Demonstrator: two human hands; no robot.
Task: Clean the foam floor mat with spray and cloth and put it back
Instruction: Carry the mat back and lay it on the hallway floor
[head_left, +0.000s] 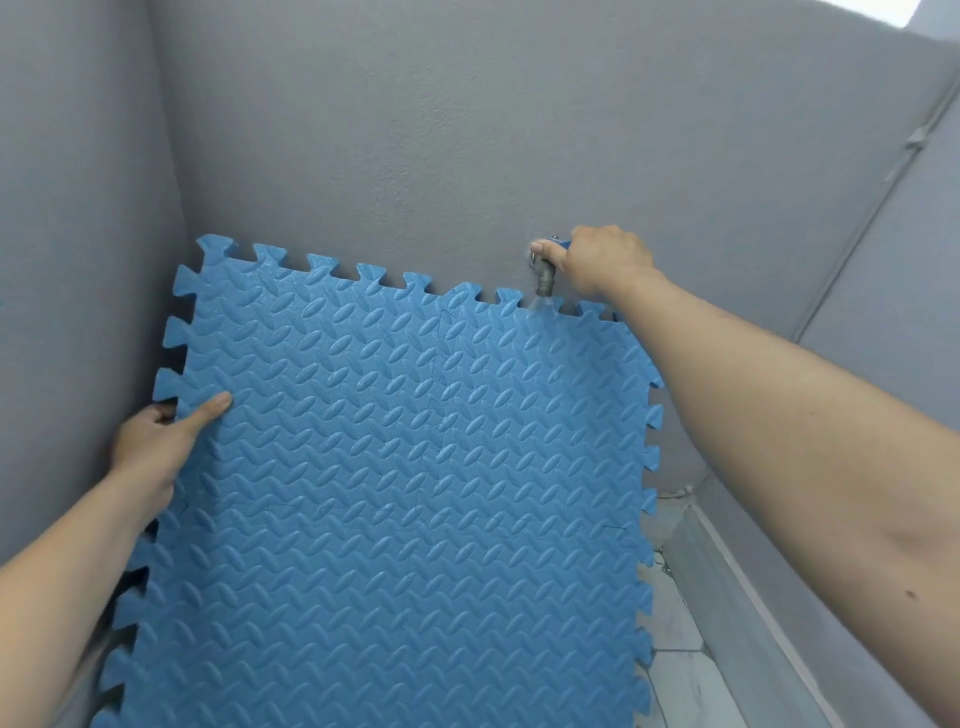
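A: Where is the mat (395, 467) at this point?

B: Standing on edge in the corner of a grey wall (415, 130), tilted back so its toothed top edge rests against the wall. It is blue foam with a raised leaf-like pattern and puzzle-style teeth on every side that shows.

A: And the left hand (156, 447)?

B: It grasps the mat's left edge — thumb laid across the front face, the other fingers curled behind through the notches between teeth.

A: The right hand (602, 260)?

B: Up at a tap (545, 275) fixed to the wall just above the mat's top right corner. The fingers are wrapped round the tap's blue handle (558, 244), clenched on it. The grey metal spout points down at the mat's upper edge.

A: Is water running?

B: A pale blur hangs just under the spout, right at the teeth — I cannot tell whether it is water or only glare.

A: What else is around?

B: To the right, a strip of pale tiled floor (685, 675) beside the mat's lower right side, and a low grey ledge (753, 623) running along the side wall. A thin cable (883, 197) runs slantwise down that wall.
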